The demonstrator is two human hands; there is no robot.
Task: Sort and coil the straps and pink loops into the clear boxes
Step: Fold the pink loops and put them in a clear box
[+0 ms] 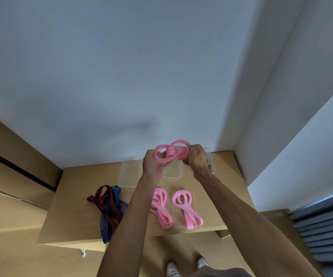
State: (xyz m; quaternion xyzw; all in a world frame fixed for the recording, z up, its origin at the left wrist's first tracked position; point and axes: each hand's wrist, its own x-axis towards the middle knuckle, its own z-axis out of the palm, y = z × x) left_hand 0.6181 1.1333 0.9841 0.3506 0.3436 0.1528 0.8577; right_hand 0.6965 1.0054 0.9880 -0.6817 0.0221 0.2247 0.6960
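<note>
Both hands hold a pink loop (173,151) up in the air above the far side of the wooden table (75,198). My left hand (153,163) grips its left end and my right hand (197,156) grips its right end; the loop is folded into coils between them. Two more pink loops (160,206) (185,206) lie in shallow clear boxes near the table's front. A pile of dark red, blue and purple straps (109,206) lies at the left. Clear boxes (129,174) (172,172) stand at the back, one partly hidden behind my hands.
Another clear box (211,162) at the back right holds something dark. The table stands in a corner between white walls. A lower wooden ledge runs along the left. A grey slatted object (325,232) sits at the right, and my shoes (187,266) show below.
</note>
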